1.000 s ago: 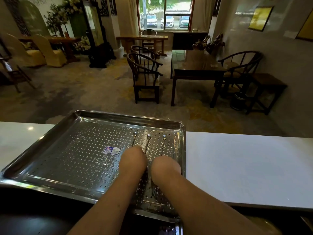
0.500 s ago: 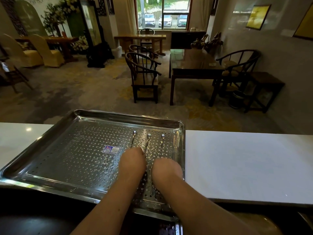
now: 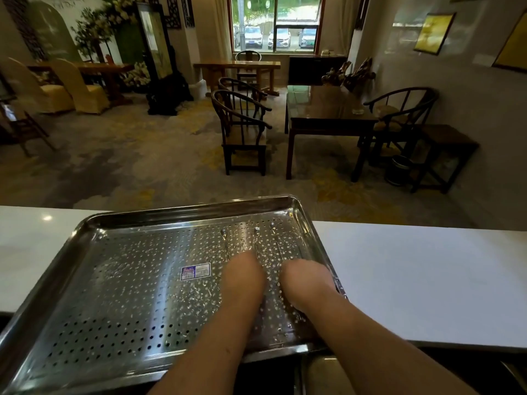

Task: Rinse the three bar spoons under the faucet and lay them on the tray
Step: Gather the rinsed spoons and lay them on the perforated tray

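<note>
While both hands sit over it, the perforated stainless steel tray point(image 3: 119, 283) on the white counter point(image 3: 422, 280) holds three thin metal bar spoons point(image 3: 255, 238) side by side at its right end, plus a small label sticker point(image 3: 196, 271). Left hand point(image 3: 242, 276) and right hand point(image 3: 306, 279) cover the handles; fingers are hidden, so can't tell their state.

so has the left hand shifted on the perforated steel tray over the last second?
No. The left hand sits just right of the blue sticker on the perforated steel tray, as before; only the camera moved.

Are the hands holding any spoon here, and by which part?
Cannot tell: both hands cover the near ends of the bar spoons on the tray.
</note>
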`<move>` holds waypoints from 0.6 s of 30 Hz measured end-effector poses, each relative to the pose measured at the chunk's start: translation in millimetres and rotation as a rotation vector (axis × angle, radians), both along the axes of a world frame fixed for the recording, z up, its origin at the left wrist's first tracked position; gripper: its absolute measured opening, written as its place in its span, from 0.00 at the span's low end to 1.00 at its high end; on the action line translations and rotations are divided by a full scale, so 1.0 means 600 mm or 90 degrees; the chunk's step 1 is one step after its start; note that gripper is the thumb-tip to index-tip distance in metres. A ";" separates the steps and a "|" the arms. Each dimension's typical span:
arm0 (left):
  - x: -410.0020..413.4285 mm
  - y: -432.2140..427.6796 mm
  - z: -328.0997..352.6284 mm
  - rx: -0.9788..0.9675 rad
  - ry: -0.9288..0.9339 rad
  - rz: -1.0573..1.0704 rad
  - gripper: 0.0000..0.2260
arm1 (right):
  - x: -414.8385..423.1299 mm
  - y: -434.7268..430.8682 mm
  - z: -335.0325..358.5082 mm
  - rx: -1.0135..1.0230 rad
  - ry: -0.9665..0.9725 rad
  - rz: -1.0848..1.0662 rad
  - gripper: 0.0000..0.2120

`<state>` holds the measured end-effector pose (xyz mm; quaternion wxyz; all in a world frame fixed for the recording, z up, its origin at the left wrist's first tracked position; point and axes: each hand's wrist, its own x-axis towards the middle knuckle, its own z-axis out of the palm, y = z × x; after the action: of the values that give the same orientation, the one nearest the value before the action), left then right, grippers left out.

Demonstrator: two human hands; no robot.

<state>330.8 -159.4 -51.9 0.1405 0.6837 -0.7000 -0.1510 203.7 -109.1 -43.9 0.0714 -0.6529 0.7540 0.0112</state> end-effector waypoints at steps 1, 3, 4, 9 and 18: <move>0.002 -0.004 0.001 0.001 -0.006 -0.004 0.08 | 0.002 0.003 -0.002 0.001 -0.001 -0.002 0.12; 0.006 -0.011 0.003 0.009 -0.013 -0.008 0.07 | 0.007 0.010 -0.008 -0.005 -0.009 -0.011 0.11; 0.006 -0.014 0.004 0.011 -0.015 -0.012 0.06 | 0.009 0.014 -0.011 -0.011 -0.013 -0.019 0.10; 0.002 -0.014 0.003 -0.001 -0.024 -0.017 0.06 | 0.017 0.020 -0.019 -0.031 -0.014 -0.042 0.10; 0.001 -0.010 -0.001 -0.016 -0.010 0.018 0.05 | 0.024 0.017 -0.017 -0.029 -0.022 -0.072 0.08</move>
<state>331.6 -165.5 -52.6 0.1455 0.6930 -0.6931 -0.1348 218.3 -99.2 -54.2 0.0701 -0.6108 0.7884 -0.0217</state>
